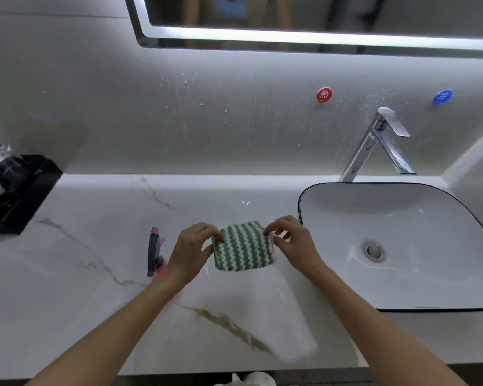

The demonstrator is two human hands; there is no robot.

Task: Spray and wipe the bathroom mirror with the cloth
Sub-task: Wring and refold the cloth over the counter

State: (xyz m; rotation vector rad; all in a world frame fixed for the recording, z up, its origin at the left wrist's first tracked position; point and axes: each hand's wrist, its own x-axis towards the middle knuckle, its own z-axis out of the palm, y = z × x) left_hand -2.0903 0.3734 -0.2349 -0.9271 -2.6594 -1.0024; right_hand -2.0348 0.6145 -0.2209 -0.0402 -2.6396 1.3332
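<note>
— Where was the cloth (243, 246)?

— Pinched at its two top corners, left hand (191, 250) on one, right hand (293, 243) on the other, hanging over the counter (95, 274) beside the sink (332, 274).

— And the spray bottle (154, 253)?

— Lying just beside the left wrist (nozzle end pointing away from the person), so the left hand was nearer. The mirror (290, 39) was straight ahead and above both hands

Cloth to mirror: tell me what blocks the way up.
Nothing visible does. The cloth is pinched between the left hand and right hand above the counter; only bare, splashed wall lies between it and the mirror. The spray bottle stands left of the hands.
</note>
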